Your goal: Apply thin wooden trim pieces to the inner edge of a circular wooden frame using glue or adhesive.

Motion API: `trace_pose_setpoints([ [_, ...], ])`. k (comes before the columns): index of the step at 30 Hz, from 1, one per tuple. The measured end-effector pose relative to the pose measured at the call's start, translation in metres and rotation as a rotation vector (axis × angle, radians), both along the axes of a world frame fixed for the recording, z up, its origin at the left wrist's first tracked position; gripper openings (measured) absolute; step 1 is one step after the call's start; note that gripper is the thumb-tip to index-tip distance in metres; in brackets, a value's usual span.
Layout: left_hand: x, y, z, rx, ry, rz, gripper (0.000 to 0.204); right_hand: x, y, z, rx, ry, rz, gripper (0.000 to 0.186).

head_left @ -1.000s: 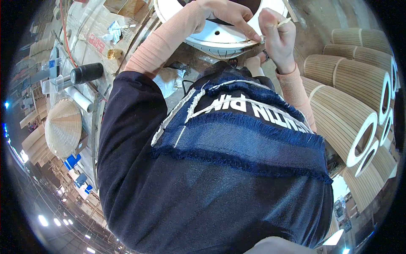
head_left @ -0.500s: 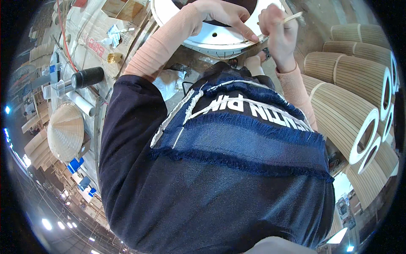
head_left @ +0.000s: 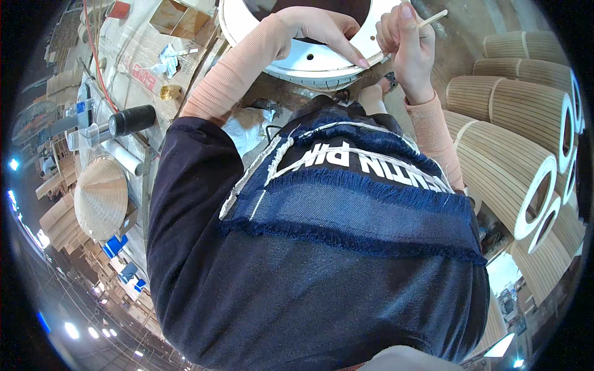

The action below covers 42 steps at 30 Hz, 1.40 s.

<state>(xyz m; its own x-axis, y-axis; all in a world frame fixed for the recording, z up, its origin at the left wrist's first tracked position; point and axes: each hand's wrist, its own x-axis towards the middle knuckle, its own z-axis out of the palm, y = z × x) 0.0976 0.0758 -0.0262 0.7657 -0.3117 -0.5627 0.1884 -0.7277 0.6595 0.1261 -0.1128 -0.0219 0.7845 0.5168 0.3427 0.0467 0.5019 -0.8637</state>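
Note:
A white ring [head_left: 291,59] with small dark holes tops a round drum-like piece with slatted sides, in front of me at the top of the view. My left hand [head_left: 328,31] grips this ring, its fingers curled over the inner opening and its thumb pressed on the outer edge. Beside that thumb, my right hand [head_left: 408,46] is closed in a fist around a thin wooden stick [head_left: 434,18]. One end of the stick sticks out past the fist; its lower end, by the rim, is mostly hidden.
Slatted wooden cylinders [head_left: 501,148] with white end rings lie stacked on the right. The left worktable holds a cardboard box [head_left: 179,20], a gold-coloured cup [head_left: 169,92], a black cylinder [head_left: 132,120] and a conical straw hat [head_left: 102,198]. A white bag [head_left: 247,128] lies below my left forearm.
The white ring has shifted slightly left and up in the view. My right thumb has lifted and the stick is tilted a little more upright. My left thumb stays on the rim.

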Motion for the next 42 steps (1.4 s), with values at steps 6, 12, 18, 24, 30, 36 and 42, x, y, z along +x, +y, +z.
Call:
trace_pose_setpoints([
  [6, -0.006, -0.004, 0.008, -0.025, 0.051, 0.108, 0.104, 0.001, -0.001, 0.000, -0.008, 0.031, -0.009, 0.045],
  [12, 0.005, 0.001, -0.008, -0.121, 0.065, 0.126, 0.094, 0.018, 0.013, -0.025, 0.689, 0.169, 0.360, 0.048],
  [18, 0.004, -0.002, 0.003, 0.009, 0.025, 0.040, 0.085, 0.006, -0.006, 0.006, 0.019, 0.230, 0.047, 0.051],
  [24, 0.004, 0.003, -0.011, 0.016, 0.011, 0.053, 0.081, 0.004, -0.004, 0.009, 0.002, 0.176, 0.035, 0.048],
  [30, 0.002, -0.011, 0.005, -0.002, 0.049, 0.075, 0.079, 0.019, 0.009, -0.020, 0.610, 0.088, 0.296, 0.043],
  [36, -0.001, -0.005, -0.002, 0.026, 0.007, 0.142, 0.087, 0.006, -0.004, 0.004, 0.006, 0.112, 0.018, 0.043],
  [42, 0.004, -0.011, 0.009, -0.095, -0.015, 0.154, 0.074, 0.021, 0.008, -0.025, 0.580, -0.004, 0.249, 0.041],
])
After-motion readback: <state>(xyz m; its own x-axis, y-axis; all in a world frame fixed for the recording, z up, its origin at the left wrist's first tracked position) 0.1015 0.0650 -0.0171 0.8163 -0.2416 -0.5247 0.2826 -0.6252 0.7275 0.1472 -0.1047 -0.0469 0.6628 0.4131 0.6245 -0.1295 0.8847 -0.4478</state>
